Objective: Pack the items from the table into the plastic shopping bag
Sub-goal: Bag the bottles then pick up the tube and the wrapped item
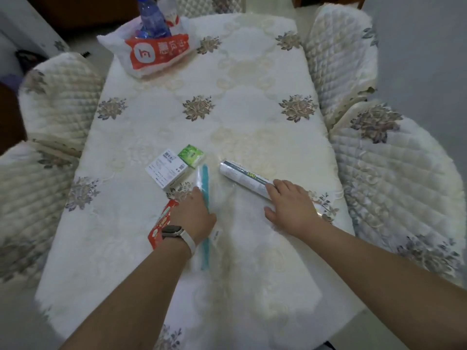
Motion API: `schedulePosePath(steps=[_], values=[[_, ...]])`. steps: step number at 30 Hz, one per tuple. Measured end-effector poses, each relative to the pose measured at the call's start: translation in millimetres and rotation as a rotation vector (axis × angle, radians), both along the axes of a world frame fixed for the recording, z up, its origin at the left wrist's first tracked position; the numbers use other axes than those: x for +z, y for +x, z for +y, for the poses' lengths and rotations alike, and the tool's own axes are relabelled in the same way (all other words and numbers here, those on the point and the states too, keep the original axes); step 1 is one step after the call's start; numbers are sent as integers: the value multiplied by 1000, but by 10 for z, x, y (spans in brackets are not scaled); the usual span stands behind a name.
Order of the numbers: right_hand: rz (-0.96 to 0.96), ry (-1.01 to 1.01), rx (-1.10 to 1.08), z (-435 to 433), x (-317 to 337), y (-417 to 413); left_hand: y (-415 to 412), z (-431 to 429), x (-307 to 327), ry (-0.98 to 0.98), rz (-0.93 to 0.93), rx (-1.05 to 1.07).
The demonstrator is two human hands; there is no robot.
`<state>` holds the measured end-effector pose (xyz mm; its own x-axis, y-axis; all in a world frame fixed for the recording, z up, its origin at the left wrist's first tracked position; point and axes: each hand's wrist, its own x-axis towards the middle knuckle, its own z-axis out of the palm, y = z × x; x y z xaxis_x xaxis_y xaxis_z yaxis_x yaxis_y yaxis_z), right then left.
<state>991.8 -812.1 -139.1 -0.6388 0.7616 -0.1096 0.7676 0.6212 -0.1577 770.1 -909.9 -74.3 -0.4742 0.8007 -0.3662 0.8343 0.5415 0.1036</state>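
The white and red plastic shopping bag (156,53) stands at the table's far left with a blue water bottle (153,20) inside. Near me lie a white box (166,170), a green tissue pack (191,155), a red box (161,223), a teal toothbrush in a clear pack (205,183) and a white roll with a dark printed band (242,174). My left hand (194,215) rests on the toothbrush pack and partly hides the red box. My right hand (290,205) lies over the near end of the roll, thumb spread out on the cloth.
A white embroidered cloth covers the table (227,109). Quilted chairs stand close on the left (58,97) and the right (341,59), with another at the right front (404,185). The bag is a full arm's reach beyond the items.
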Motion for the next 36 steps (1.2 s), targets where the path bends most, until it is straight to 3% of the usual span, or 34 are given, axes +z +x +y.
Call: schedulePosePath(steps=[6,10,17,29,36], values=[[55,-34,-15,250,-229,17,167,21,-65,105,64,105],[-6,-92,-14,339,-243,32,270,-27,-83,185,52,154],[41,-180,-75,272,-81,57,458,-173,128,464,-145,299],[302,-141,-56,-545,491,-311,186,-934,649,733,-265,456],[380,-276,-63,-1468,853,-1016,-382,-1966,636,821,-333,609]])
